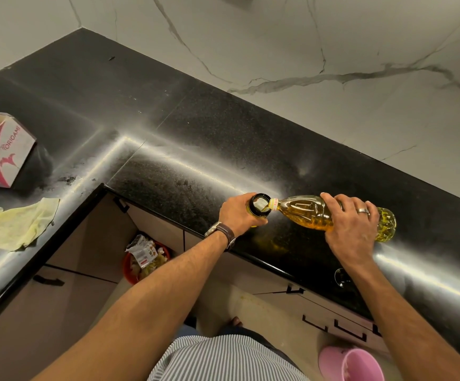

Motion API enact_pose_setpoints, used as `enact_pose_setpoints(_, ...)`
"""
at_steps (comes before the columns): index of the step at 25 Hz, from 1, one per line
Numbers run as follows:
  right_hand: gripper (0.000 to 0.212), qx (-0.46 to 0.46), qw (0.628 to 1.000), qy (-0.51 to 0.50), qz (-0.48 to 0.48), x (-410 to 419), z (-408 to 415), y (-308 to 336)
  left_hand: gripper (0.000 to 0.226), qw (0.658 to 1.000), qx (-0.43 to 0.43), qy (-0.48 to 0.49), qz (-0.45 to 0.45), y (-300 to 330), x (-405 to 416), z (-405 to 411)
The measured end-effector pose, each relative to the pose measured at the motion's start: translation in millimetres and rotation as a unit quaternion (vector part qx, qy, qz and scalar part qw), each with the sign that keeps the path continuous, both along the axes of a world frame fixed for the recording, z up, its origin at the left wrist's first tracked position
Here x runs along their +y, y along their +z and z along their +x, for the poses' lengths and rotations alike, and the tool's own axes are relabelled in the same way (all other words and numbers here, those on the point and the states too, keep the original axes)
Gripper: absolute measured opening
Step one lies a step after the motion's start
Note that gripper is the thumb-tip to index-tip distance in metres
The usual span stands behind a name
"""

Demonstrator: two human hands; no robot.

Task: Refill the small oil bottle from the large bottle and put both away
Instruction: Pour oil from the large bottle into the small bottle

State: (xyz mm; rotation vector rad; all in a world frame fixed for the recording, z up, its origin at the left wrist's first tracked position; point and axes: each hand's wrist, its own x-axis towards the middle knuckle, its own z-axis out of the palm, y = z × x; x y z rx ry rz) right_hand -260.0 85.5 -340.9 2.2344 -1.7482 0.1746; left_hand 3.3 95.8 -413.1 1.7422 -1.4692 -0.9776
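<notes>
— Golden oil fills the large plastic bottle (316,213), right? How is it held?
— Yes. The right hand (352,226) is wrapped over its body, fingers curled round it, a ring on one finger. The bottle lies tipped almost flat above the black granite counter (223,149), its neck pointing left.
— And the other hand?
— The left hand (240,213), a watch with a brown strap (224,233) at the wrist, is closed round the small oil bottle (260,206), which stands near the counter's front edge. Its dark open mouth faces up, and the large bottle's neck rests at that rim.
— Is oil running?
— A thin bit of yellow shows inside the mouth; more I cannot tell.
— What lies further out?
— Far left on the counter, an open Origami tissue box (2,149), with a pale yellow cloth (17,224) near it. Below, on the floor, a red bin (130,270) full of scraps, and a pink bucket (352,364) at the near right
</notes>
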Motion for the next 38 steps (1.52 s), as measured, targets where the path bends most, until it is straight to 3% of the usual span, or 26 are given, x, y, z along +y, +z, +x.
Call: enact_pose_setpoints(38, 0.078, 0.012, 1.0, 0.009, -0.001, -2.1, -0.6, 2.0, 0.068, 1.0, 0.012, -0.001, 0.004, -3.8, -0.2, 0.9)
